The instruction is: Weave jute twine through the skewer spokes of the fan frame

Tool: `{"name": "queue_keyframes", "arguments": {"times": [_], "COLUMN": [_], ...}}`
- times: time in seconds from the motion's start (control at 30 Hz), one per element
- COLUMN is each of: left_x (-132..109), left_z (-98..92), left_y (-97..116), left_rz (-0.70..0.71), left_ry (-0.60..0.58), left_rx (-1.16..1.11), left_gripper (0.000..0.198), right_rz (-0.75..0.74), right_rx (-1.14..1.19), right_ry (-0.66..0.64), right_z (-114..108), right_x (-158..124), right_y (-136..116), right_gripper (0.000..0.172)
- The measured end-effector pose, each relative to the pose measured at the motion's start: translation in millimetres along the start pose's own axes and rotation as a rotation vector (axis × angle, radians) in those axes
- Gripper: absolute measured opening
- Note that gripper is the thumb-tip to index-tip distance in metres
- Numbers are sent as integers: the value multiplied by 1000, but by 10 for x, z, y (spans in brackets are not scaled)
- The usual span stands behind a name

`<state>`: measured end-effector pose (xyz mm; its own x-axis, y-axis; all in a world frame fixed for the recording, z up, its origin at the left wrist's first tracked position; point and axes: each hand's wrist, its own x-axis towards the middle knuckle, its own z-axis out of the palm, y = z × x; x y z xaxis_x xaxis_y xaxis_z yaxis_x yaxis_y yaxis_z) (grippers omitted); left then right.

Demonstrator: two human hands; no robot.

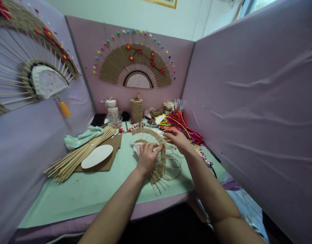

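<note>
A half-woven fan (163,162) of thin sticks and brown twine lies on the green tabletop, its curved band facing right. My left hand (147,157) grips it, with the thumb on the woven band and the fingers over the sticks. Just beyond the band's upper right edge is my right hand (178,139), its fingers bent and drawn together near the stick tips. What sits between those fingertips is too small to make out. Loose loops of twine (180,169) lie under and beside the right hand.
To the left, a bundle of sticks (69,162) and a white oval card (97,157) rest on cardboard (116,149). A twine spool (136,110), a white bottle (112,110) and coloured pipe cleaners (185,125) stand behind. Finished fans (112,64) hang on the partitions.
</note>
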<state>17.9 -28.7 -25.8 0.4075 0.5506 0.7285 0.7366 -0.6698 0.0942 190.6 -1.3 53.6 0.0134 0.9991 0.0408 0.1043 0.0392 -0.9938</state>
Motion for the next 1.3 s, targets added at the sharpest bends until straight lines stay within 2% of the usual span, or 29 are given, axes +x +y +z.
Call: {"name": "queue_keyframes", "arguments": {"times": [0.1, 0.17, 0.27, 0.4, 0.53, 0.67, 0.8, 1.0, 1.17, 1.3], "left_x": [-19, -31, -42, -45, -49, -58, -64, -77, -72, -73], "left_z": [54, 89, 117, 106, 101, 105, 88, 106, 114, 104], "left_y": [-1, -1, 1, 4, 4, 10, 43, 58, 45, 51], "left_rz": [31, 36, 7, -44, -52, -27, 18, 83, 42, 39], "left_ry": [-81, -143, -236, -311, -334, -330, -302, -262, -274, -275], "left_rx": [-23, -45, -98, -181, -195, -150, -138, -121, -139, -158], "left_gripper": [36, 37, 37, 40, 40, 38, 35, 34, 36, 36], "right_rz": [149, 253, 340, 348, 380, 373, 368, 445, 454, 464], "right_rx": [-115, -174, -209, -202, -166, -118, -118, -278, -258, -241], "right_ry": [-229, -356, -458, -404, -326, -329, -291, -483, -393, -357], "right_z": [-25, -51, -62, -65, -102, -172, -210, -53, 55, 37], "right_x": [240, 356, 462, 493, 445, 458, 603, 782, 787, 790], "right_y": [-23, 36, 188, 343, 394, 367, 266, 224, 326, 351], "right_gripper": [24, 21, 21, 24, 24, 21, 22, 30, 22, 21]}}
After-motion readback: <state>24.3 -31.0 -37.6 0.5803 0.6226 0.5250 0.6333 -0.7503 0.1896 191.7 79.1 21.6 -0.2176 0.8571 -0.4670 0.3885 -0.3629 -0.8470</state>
